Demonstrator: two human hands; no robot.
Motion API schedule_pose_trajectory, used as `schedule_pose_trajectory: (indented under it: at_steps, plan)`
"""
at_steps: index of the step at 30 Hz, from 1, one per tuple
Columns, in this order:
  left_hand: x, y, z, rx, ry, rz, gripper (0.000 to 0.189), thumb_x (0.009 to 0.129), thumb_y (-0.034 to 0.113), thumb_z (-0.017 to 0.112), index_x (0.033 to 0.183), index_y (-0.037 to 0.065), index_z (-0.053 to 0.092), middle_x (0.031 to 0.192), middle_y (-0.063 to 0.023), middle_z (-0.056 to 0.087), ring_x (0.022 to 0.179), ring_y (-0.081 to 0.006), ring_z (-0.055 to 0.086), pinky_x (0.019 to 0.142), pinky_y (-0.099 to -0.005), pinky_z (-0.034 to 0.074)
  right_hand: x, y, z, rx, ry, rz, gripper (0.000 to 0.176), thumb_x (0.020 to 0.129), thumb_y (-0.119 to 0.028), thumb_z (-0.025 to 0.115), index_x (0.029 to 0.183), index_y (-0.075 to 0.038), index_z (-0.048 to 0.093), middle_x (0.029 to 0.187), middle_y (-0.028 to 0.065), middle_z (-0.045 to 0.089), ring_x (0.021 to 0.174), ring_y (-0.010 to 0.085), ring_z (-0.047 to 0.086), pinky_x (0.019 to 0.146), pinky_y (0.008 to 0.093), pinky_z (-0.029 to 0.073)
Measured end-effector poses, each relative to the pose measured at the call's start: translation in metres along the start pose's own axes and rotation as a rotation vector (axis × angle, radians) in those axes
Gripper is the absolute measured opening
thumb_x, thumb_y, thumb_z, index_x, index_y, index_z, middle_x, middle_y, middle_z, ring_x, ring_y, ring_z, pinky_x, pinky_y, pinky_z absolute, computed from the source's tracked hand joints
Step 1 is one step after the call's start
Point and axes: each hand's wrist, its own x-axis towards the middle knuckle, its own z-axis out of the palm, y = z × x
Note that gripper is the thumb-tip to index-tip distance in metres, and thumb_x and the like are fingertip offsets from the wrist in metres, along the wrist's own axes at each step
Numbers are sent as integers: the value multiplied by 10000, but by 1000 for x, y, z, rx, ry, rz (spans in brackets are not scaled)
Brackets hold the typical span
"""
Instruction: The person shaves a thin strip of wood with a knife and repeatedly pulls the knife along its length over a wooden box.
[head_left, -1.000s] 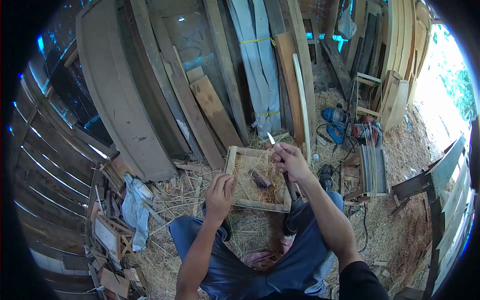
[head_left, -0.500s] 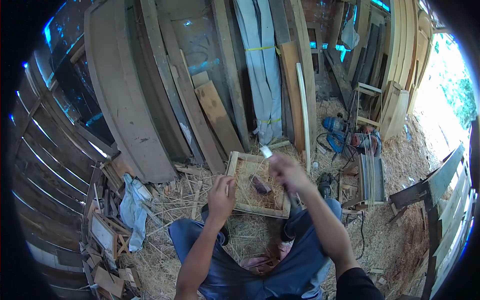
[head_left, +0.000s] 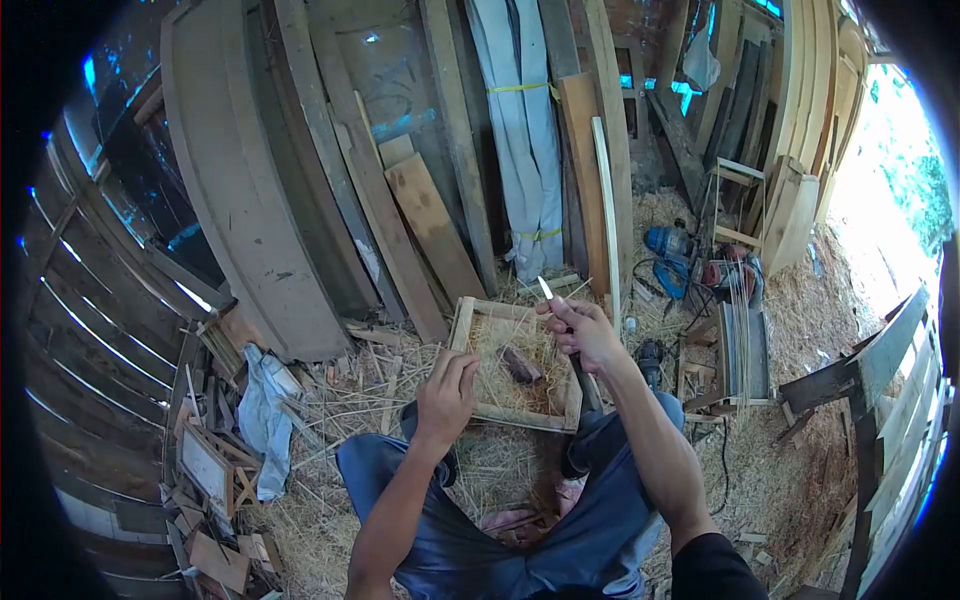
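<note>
My right hand (head_left: 588,338) is closed around a knife, whose pale pointed blade (head_left: 545,288) sticks out up and to the left. Over the left side of a square wooden frame (head_left: 460,330), my left hand (head_left: 445,395) has its fingers bent together. Whether something thin is pinched in them is too small to tell. Inside the frame lies a dark reddish-brown block (head_left: 521,366) among straw-like shavings. The frame rests on the ground between my knees, and both hands are raised above it, apart from each other.
Long boards (head_left: 435,215) and a tied grey bundle (head_left: 525,140) lean on the wall ahead. Blue power tools (head_left: 670,262) with cords lie to the right, near a metal-topped wooden stand (head_left: 745,350). A pale blue cloth (head_left: 265,420) and wood scraps are at the left.
The knife in my right hand has turned and moved slightly down to the right; its blur is gone and the pointed blade shows clearly. My left hand has barely shifted.
</note>
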Motion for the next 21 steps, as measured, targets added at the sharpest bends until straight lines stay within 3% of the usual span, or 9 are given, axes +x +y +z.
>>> schedule_pose_trajectory:
  at_steps: [3, 6, 8, 9, 11, 14, 16, 21]
  plan:
    - [-3, -2, -4, -16, 8, -25, 76, 903, 81, 555, 956, 42, 594, 897, -99, 581, 739, -331, 608, 604, -405, 480, 4, -12, -19, -31, 158, -107, 237, 977, -185, 476, 1032, 15, 590, 666, -34, 429, 493, 32, 342, 418, 177, 261]
    - [-3, -11, -14, 9, 74, -22, 70, 899, 79, 560, 940, 34, 596, 877, -110, 583, 735, -337, 605, 610, -395, 481, 12, -25, -65, 82, 277, -197, 252, 978, -200, 469, 1019, 8, 605, 671, -34, 441, 503, 33, 357, 420, 178, 267]
    - [-1, -17, -25, -50, 100, -211, 65, 885, 72, 575, 924, 23, 593, 871, -127, 584, 735, -345, 603, 618, -386, 482, 4, -28, -69, -16, 317, -230, 265, 977, -224, 474, 1054, -2, 597, 678, -33, 452, 510, 37, 371, 422, 184, 278]
    - [0, -21, -23, -46, 107, -204, 65, 885, 72, 575, 924, 23, 593, 871, -127, 584, 735, -345, 603, 618, -386, 482, 1, -32, -66, -118, 359, -269, 284, 976, -247, 479, 1089, -12, 589, 685, -32, 463, 518, 41, 385, 425, 189, 289]
    - [-3, -28, -9, 17, 168, -29, 69, 869, 66, 594, 917, 17, 590, 878, -137, 584, 734, -347, 601, 617, -381, 480, -10, -27, -30, -221, 300, -201, 284, 977, -252, 480, 1112, -27, 585, 689, -31, 471, 524, 46, 399, 430, 194, 304]
    - [0, -6, 4, -18, 83, -55, 76, 857, 58, 606, 920, 21, 588, 881, -135, 586, 741, -337, 606, 616, -382, 482, -12, 10, 21, -292, 12, -37, 261, 986, -233, 466, 1146, -63, 584, 694, -20, 487, 538, 60, 430, 444, 208, 347]
    - [1, 5, 12, -5, 75, -16, 78, 856, 57, 606, 924, 24, 588, 885, -130, 587, 749, -331, 610, 616, -384, 486, -15, 29, 54, -184, -197, -40, 281, 994, -261, 459, 1109, -29, 569, 682, -26, 431, 532, 51, 360, 453, 189, 301]
    - [1, 5, 11, 79, 88, 89, 87, 853, 44, 601, 938, 32, 588, 899, -111, 593, 772, -313, 622, 621, -385, 503, -3, 25, 40, -126, -17, 7, 314, 996, -264, 459, 1064, 21, 573, 668, -24, 421, 505, 46, 347, 423, 184, 276]
